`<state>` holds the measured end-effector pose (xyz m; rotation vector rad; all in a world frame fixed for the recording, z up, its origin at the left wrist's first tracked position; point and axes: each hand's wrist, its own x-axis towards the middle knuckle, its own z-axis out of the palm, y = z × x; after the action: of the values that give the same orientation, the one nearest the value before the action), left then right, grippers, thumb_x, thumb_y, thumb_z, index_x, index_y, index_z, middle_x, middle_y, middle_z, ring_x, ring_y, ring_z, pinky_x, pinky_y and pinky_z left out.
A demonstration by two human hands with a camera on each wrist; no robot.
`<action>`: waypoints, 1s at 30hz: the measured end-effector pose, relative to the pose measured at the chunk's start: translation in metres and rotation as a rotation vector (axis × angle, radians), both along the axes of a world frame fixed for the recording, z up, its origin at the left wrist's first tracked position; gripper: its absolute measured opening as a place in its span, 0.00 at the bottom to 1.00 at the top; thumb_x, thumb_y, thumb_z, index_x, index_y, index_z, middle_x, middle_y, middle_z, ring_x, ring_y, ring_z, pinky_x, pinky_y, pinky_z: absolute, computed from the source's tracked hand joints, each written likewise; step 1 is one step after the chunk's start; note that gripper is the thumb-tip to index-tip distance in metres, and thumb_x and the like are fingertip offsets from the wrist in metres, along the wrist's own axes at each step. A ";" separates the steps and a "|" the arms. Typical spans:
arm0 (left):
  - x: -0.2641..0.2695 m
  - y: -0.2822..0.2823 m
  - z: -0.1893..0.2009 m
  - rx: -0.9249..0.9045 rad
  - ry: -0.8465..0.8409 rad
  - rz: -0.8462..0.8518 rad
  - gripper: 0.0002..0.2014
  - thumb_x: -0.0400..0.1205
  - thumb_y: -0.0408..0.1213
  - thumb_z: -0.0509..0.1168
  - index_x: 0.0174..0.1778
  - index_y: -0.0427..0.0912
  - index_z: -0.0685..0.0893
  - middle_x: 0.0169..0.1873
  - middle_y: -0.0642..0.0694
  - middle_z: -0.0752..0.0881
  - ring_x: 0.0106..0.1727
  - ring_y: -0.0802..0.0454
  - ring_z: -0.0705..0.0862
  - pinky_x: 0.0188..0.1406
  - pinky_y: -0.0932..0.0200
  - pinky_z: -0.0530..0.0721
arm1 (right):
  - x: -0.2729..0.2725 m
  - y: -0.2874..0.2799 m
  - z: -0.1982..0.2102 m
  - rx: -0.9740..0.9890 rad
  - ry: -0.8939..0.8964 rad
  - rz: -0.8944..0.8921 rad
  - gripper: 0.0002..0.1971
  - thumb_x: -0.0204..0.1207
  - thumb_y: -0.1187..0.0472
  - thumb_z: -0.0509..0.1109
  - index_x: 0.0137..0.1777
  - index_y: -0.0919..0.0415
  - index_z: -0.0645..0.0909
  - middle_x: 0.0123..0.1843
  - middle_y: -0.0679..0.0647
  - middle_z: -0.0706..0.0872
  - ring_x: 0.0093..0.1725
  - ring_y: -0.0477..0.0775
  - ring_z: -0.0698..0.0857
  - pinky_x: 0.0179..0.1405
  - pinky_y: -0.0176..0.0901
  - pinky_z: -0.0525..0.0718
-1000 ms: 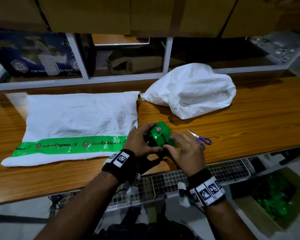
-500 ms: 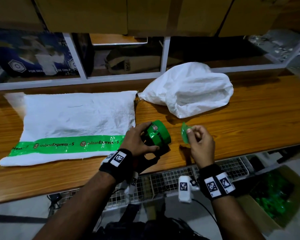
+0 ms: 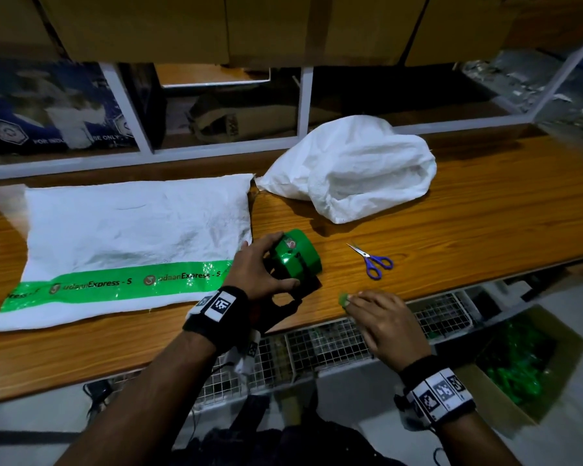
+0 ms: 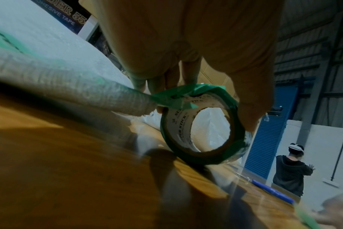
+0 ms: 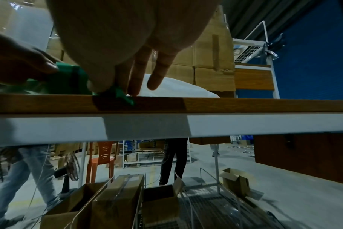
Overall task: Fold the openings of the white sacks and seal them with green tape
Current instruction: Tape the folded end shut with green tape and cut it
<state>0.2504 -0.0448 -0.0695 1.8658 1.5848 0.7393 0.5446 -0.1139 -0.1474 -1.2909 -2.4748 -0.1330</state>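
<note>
Left hand (image 3: 254, 274) fingers curl round shiny green tape roll (image 3: 297, 255) on smooth brown wood tabletop (image 3: 468, 223). Right hand (image 3: 386, 322) fingers pinch crumpled green tape scrap (image 3: 344, 300) at tabletop's 6 o'clock edge.

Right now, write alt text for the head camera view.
The left hand grips a green tape roll on a wooden table, while the right hand pinches a small green tape scrap at the table edge. A taped flat white sack, a crumpled white sack and blue scissors lie nearby.
</note>
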 end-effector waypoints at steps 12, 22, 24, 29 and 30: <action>-0.013 0.012 -0.012 -0.048 0.013 -0.137 0.60 0.59 0.50 0.87 0.86 0.51 0.60 0.79 0.48 0.74 0.74 0.48 0.79 0.69 0.61 0.76 | -0.080 0.079 0.091 -0.629 0.417 -0.018 0.60 0.66 0.63 0.83 0.86 0.31 0.44 0.90 0.40 0.48 0.85 0.51 0.63 0.71 0.47 0.79; -0.048 0.010 -0.012 0.090 0.143 -0.111 0.26 0.71 0.60 0.77 0.63 0.56 0.87 0.50 0.51 0.92 0.53 0.54 0.88 0.59 0.52 0.84 | -0.088 0.122 0.091 -0.610 0.133 0.083 0.47 0.48 0.41 0.89 0.65 0.35 0.66 0.65 0.44 0.77 0.65 0.51 0.79 0.60 0.61 0.85; -0.046 0.011 -0.011 0.157 0.176 -0.103 0.23 0.71 0.70 0.67 0.51 0.58 0.91 0.41 0.51 0.91 0.45 0.56 0.86 0.52 0.53 0.83 | -0.093 0.119 0.091 -0.532 0.112 0.070 0.43 0.48 0.38 0.87 0.60 0.37 0.65 0.60 0.43 0.77 0.59 0.49 0.78 0.55 0.59 0.85; -0.044 0.014 -0.017 0.274 0.155 -0.126 0.17 0.71 0.67 0.67 0.43 0.60 0.91 0.34 0.57 0.88 0.42 0.62 0.77 0.47 0.53 0.74 | -0.096 0.109 0.084 -0.420 0.092 -0.027 0.53 0.50 0.32 0.82 0.77 0.38 0.64 0.69 0.48 0.70 0.69 0.54 0.71 0.62 0.55 0.82; -0.044 0.014 -0.019 0.289 0.161 -0.126 0.15 0.72 0.65 0.68 0.42 0.60 0.91 0.36 0.58 0.89 0.44 0.61 0.77 0.48 0.52 0.71 | -0.097 0.107 0.082 -0.409 0.102 -0.043 0.53 0.50 0.31 0.81 0.77 0.38 0.64 0.69 0.49 0.70 0.69 0.54 0.71 0.62 0.55 0.82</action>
<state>0.2064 -0.0311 -0.0884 2.2615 1.5026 0.8140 0.4480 -0.0072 -0.0649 -1.4637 -2.4668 0.4406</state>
